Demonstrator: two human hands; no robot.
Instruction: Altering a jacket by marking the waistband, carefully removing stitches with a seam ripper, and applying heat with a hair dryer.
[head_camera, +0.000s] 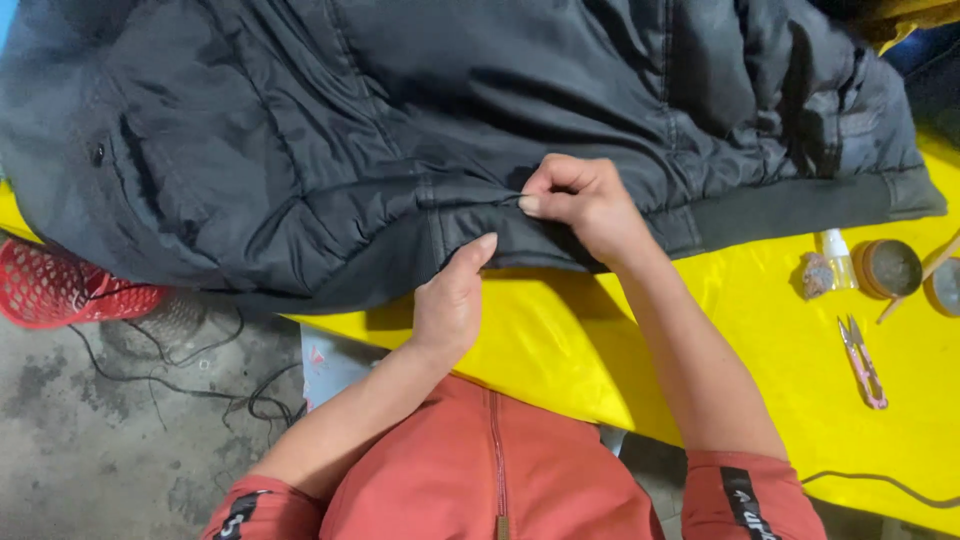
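from my seat i see a dark padded jacket (400, 130) spread over the far half of the yellow table (760, 380), its hem hanging toward the near edge. my right hand (585, 205) is pinched nearly closed, thumb against forefinger, on something thin at a seam, too small to make out. my left hand (450, 300) is loosely curled, thumb pressing the hem fabric flat. the jacket looks soft, puffy and slick, so i judge it slides and bunches easily; best held at the stitched hem. pink snips (865, 362) lie at right, a red basket (60, 285) at left.
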